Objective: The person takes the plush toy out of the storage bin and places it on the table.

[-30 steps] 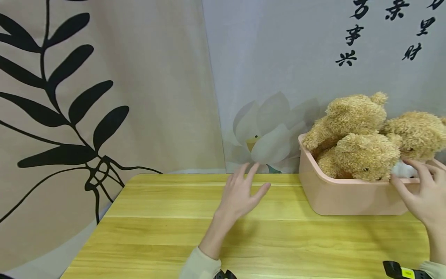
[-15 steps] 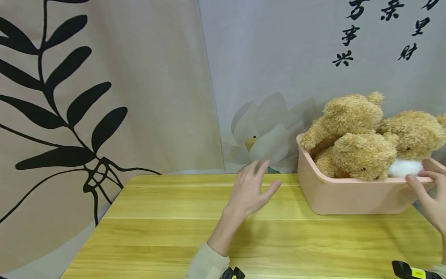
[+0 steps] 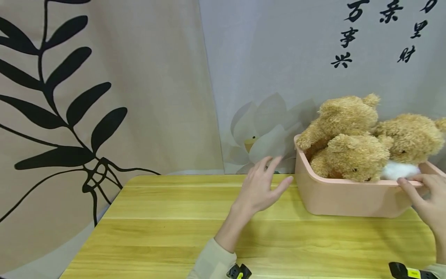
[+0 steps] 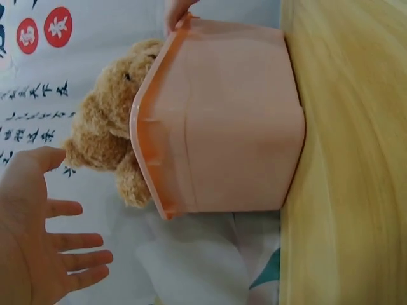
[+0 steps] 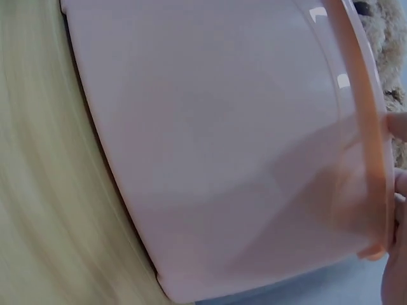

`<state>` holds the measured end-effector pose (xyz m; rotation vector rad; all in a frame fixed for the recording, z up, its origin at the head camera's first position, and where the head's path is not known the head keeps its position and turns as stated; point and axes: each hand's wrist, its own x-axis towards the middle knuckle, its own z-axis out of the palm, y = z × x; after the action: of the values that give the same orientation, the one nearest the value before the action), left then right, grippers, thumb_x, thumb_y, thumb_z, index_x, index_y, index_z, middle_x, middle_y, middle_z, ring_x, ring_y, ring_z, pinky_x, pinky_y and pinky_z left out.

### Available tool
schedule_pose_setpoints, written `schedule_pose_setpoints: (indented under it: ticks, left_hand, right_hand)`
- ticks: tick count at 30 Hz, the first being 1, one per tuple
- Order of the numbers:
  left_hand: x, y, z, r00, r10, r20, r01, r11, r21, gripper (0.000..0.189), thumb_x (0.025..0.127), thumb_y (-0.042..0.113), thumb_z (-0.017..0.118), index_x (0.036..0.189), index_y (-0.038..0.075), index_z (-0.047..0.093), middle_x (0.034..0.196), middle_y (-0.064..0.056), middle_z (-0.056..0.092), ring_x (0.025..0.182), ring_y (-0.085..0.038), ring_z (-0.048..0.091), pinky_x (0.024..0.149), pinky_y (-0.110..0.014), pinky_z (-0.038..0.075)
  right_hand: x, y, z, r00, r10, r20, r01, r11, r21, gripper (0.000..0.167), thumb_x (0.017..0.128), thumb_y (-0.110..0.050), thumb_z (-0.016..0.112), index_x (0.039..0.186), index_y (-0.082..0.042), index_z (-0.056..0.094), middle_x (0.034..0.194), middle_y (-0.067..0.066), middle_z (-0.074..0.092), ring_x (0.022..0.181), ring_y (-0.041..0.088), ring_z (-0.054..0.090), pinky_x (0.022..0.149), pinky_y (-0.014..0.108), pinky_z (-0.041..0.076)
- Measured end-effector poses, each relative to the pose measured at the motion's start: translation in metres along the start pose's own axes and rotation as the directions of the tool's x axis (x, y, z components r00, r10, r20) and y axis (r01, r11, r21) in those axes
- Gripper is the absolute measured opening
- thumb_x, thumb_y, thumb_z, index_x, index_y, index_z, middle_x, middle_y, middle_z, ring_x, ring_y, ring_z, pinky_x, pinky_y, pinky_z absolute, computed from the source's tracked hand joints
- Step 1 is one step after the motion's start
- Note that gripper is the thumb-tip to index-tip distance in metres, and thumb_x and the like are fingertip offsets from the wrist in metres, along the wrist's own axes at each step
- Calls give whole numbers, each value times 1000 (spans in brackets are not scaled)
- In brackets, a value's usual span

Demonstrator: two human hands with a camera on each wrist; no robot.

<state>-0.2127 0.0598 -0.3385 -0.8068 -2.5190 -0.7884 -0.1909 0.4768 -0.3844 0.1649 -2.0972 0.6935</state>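
Observation:
A pink plastic storage bin (image 3: 352, 199) stands at the right of the wooden table, holding several tan plush teddy bears (image 3: 359, 157). White fluffy material (image 3: 400, 170) shows beside the front bear. My right hand (image 3: 426, 197) grips the bin's rim near its right front corner, thumb outside; in the right wrist view, fingertips (image 5: 399, 127) lie at that rim (image 5: 365, 108). My left hand (image 3: 258, 188) hovers left of the bin with fingers spread, touching nothing. In the left wrist view this hand (image 4: 38, 235) is apart from the bin's side wall (image 4: 235, 121).
The wooden table (image 3: 167, 232) extends to the left and front. Behind it hangs a cloth backdrop (image 3: 167, 97) printed with black leaves, a pale lotus and black characters. The bin stands near the table's right edge.
My right hand has come off the white fluff and taken hold of the bin's rim. The bin has shifted slightly left. My left hand has moved right, towards the bin.

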Motion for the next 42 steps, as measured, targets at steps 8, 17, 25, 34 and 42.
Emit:
schedule_pose_setpoints:
  ticks: [8,17,25,34,42]
  left_hand:
    - [16,20,8,998,61,-31,-62,997,-37,64,102,55,45,155,20,39,153,-10,44,138,-26,44,111,-47,40]
    - [34,42,15,995,95,-35,-96,995,-34,66,103,54,45,156,17,36,155,-10,40,140,-26,43,112,-46,39]
    - [48,60,24,996,94,-7,-94,994,-48,72,102,56,45,160,18,27,160,-15,33,145,-28,35,114,-49,36]
    - [71,80,40,990,142,-4,-142,989,-37,75,102,54,48,162,18,21,160,-14,30,143,-30,38,111,-49,40]
    - [92,92,60,989,150,-1,-150,986,-66,78,101,56,49,163,22,16,161,-13,29,143,-31,39,109,-65,34]
  right_hand:
    - [2,5,2,998,-60,-4,60,996,-61,25,98,-13,56,81,5,62,99,-51,30,91,-15,26,84,34,28]
    - [9,7,3,993,-119,-6,119,988,94,27,95,-19,63,69,-11,58,87,-50,42,94,-19,34,117,48,7]
    - [15,9,1,983,-182,24,179,978,103,24,93,-22,64,70,-16,58,82,-41,48,96,-22,38,113,50,16]
    - [17,13,-7,973,-187,132,163,971,174,19,90,-6,69,76,-15,60,80,-29,52,97,-17,42,113,63,8]
    - [17,11,-10,962,-174,212,138,975,176,20,86,-8,76,82,-21,61,83,-19,56,88,-7,45,96,56,17]
